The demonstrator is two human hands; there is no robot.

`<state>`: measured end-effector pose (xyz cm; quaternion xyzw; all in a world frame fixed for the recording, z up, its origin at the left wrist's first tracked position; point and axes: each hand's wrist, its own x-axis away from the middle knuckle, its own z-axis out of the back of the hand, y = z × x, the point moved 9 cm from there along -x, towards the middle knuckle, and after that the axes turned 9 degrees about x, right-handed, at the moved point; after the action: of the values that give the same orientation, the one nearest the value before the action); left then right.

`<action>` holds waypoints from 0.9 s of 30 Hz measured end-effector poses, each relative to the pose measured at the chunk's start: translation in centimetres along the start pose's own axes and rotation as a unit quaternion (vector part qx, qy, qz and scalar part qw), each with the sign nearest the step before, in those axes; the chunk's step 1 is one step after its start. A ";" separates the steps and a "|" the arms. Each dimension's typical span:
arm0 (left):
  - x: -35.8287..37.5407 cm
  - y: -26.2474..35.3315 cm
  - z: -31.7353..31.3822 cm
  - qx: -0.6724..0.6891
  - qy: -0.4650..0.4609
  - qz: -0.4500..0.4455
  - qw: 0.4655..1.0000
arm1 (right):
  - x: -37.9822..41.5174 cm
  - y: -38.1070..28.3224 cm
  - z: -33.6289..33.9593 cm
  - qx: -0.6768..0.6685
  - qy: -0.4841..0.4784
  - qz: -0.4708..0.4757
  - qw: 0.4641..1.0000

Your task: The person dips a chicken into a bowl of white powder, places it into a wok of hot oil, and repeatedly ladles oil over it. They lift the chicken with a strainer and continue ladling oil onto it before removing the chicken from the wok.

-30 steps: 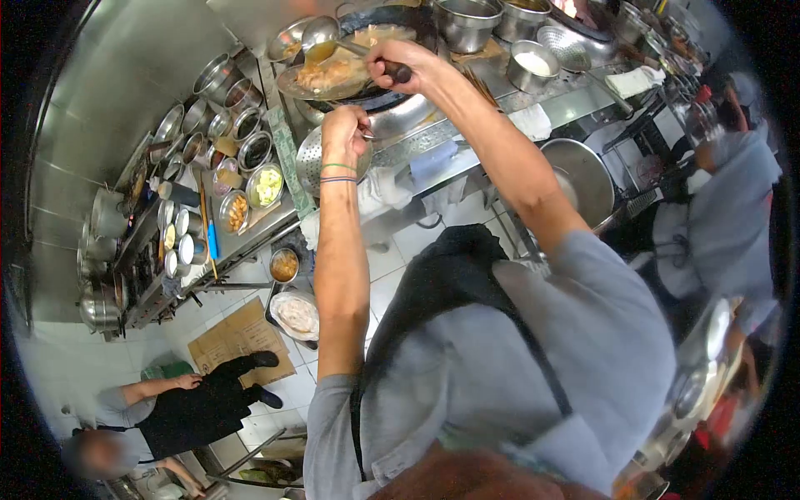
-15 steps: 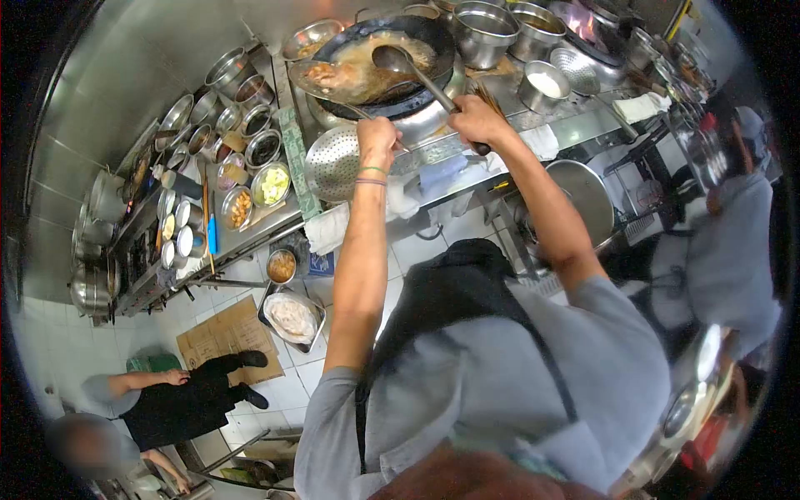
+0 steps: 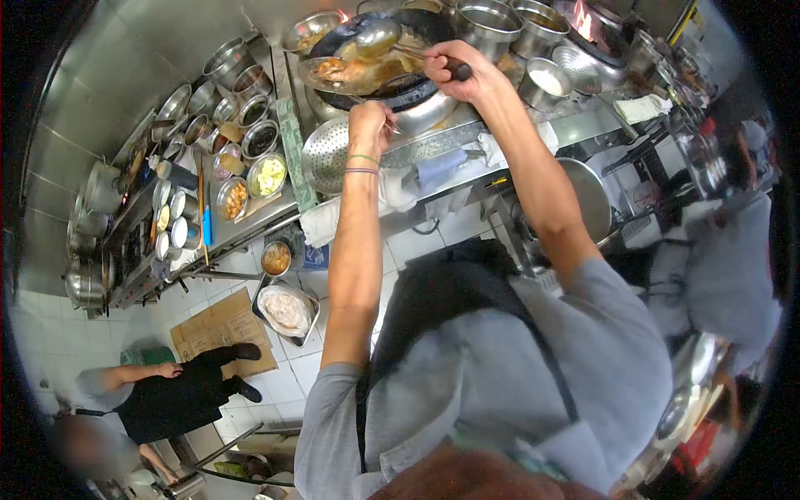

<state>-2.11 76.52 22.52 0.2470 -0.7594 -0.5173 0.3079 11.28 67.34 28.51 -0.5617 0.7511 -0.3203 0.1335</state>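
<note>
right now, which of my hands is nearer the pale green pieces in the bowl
Left. Your left hand is to the right of the pale green pieces, gripping a thin handle; your right hand, holding the ladle, is farther right.

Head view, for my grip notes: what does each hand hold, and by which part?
Right hand: the ladle, by its dark-ended handle. Left hand: the shallow strainer, by its handle.

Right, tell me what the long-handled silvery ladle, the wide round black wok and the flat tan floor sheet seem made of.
Ladle: shiny metal, likely stainless steel, by bright glints on its bowl; the dark handle end may be wood. Wok: dull blackened metal, perhaps iron, by its dark walls. Floor sheet: probably matte cardboard, by tan colour and printed marks.
</note>
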 end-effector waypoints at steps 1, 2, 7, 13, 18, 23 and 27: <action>-0.2 -0.1 -0.1 0.005 0.002 -0.004 1.000 | 0.3 -0.4 -0.4 0.051 0.018 0.023 0.998; -0.3 -0.1 -0.2 0.011 0.005 -0.009 1.000 | -0.2 -0.3 -0.4 0.071 0.028 0.017 0.997; -0.7 -0.5 0.0 0.019 0.004 0.003 1.000 | -0.6 -0.7 -1.2 0.240 0.068 0.041 0.967; -0.2 -1.2 -0.2 0.023 0.019 0.003 1.000 | 5.7 -1.2 0.1 0.631 0.142 0.097 0.757; 0.7 -3.6 -0.9 0.039 0.023 -0.051 0.998 | 9.6 -0.5 3.0 0.684 0.201 0.144 0.686; 2.7 -4.7 -1.4 0.030 0.066 -0.033 0.997 | 10.0 0.9 6.2 0.280 0.155 0.013 0.947; 2.9 -5.4 -1.3 0.067 0.063 -0.021 0.996 | 8.4 0.1 7.7 0.066 0.045 -0.053 0.995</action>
<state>-2.86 71.79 18.48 0.3154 -0.7656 -0.4554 0.3271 12.75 57.00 23.92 -0.5755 0.7027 -0.4008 0.1196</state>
